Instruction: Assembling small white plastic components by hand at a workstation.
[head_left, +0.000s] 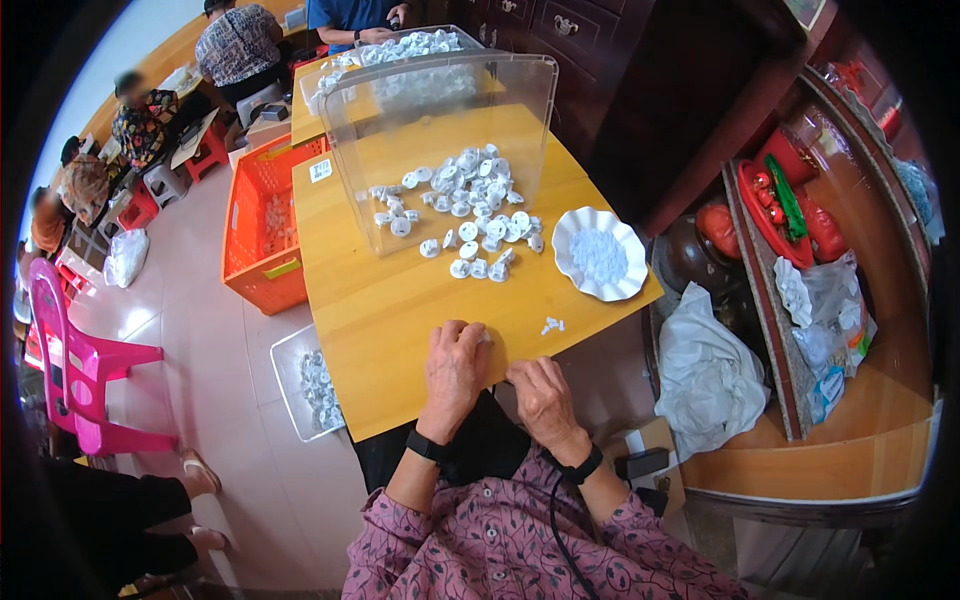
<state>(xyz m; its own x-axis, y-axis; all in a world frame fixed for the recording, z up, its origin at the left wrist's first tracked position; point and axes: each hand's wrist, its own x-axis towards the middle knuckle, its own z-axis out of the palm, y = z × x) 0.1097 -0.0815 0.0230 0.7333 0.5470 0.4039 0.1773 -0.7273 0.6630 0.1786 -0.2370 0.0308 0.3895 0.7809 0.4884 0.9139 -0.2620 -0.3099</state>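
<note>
My left hand (456, 366) rests at the near part of the yellow table (380, 330), its fingers closed round a small white piece (486, 337) that shows only in part. Beside it, at the table's near edge, my right hand (541, 397) has its fingers curled together; whatever they hold is hidden. A few tiny white plastic pieces (553, 326) lie just beyond my right hand. Farther off, a heap of round white plastic parts (470, 185) spreads out of a clear plastic bin (345, 165) tipped on its side. A white scalloped dish (572, 283) holds many small translucent pieces (598, 255).
An orange crate (262, 292) stands left of the table, with a clear tub (285, 375) of white parts below. A pink plastic chair (95, 360) is on the floor at left. Right are a wooden cabinet and a white bag (708, 360). Other people sit working at the far side.
</note>
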